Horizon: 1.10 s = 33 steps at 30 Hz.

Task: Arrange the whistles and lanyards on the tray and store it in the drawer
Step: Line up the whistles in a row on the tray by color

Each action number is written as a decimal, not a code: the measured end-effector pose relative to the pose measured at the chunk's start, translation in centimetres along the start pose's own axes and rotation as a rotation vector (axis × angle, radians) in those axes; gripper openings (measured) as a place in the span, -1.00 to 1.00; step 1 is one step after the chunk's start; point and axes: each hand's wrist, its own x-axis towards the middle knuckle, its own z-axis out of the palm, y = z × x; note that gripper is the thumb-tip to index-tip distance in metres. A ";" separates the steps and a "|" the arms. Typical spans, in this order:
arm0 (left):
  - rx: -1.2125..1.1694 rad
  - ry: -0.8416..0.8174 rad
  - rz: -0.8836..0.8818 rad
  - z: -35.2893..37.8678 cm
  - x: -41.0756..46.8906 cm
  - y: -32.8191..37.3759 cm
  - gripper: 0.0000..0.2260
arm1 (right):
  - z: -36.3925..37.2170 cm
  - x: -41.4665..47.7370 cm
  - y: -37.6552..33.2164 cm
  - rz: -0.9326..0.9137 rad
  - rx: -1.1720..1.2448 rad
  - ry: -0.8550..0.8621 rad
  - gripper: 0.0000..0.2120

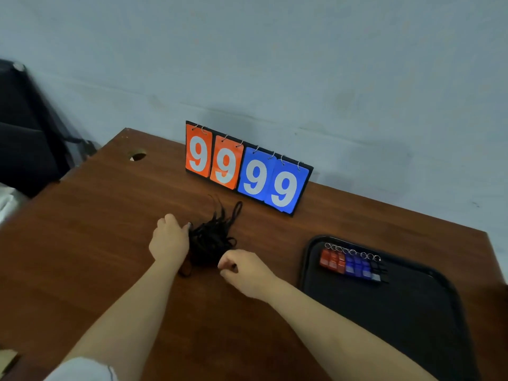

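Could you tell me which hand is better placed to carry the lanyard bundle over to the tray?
Right. The right hand is on the side of the lanyards facing the tray; the left hand would cross over.

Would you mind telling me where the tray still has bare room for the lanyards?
The tray is crowded only along its far edge, where the whistles lie in a row. Everything nearer than that row, down to the near rim, is bare. The lanyards sit bunched on the desk between the left hand and right hand.
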 end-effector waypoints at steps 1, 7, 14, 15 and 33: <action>0.005 -0.029 -0.008 0.3 0.6 0.1 -0.68 | -0.1 -0.2 0.4 0.008 -0.002 0.002 -0.82; 0.038 -0.177 0.114 1.2 1.8 1.3 -0.68 | -1.0 -1.8 2.3 0.083 0.057 0.008 -0.84; -0.300 0.020 0.011 -2.2 -1.6 3.3 -0.73 | -2.4 -4.1 2.2 0.159 0.205 0.111 -0.87; -0.379 0.030 0.030 -3.2 -2.3 4.1 -0.75 | -2.8 -4.4 2.1 0.174 0.237 0.122 -0.88; -0.711 -0.662 0.510 -5.1 -18.8 19.8 -0.86 | -10.9 -18.9 6.3 0.224 0.892 0.572 -0.89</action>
